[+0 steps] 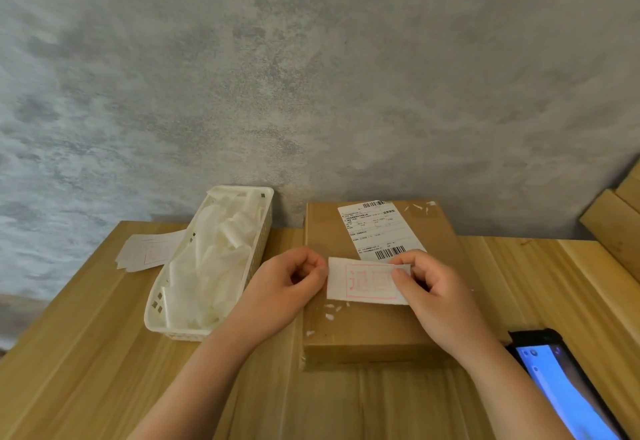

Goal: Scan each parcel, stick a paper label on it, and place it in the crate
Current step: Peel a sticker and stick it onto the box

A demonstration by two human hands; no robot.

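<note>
**Label held over parcel, both hands**

While the cardboard parcel lies flat on the wooden table, both hands hold a paper label just above its top face. Left hand pinches the left edge; right hand pinches the right end. White basket stands left of the parcel; phone at right.

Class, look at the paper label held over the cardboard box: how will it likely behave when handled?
The paper label is thin, so probably floppy and very light. The right hand pinches one end and the left hand is at the other; held by one end alone it would likely droop. It probably creases or tears easily.
</note>
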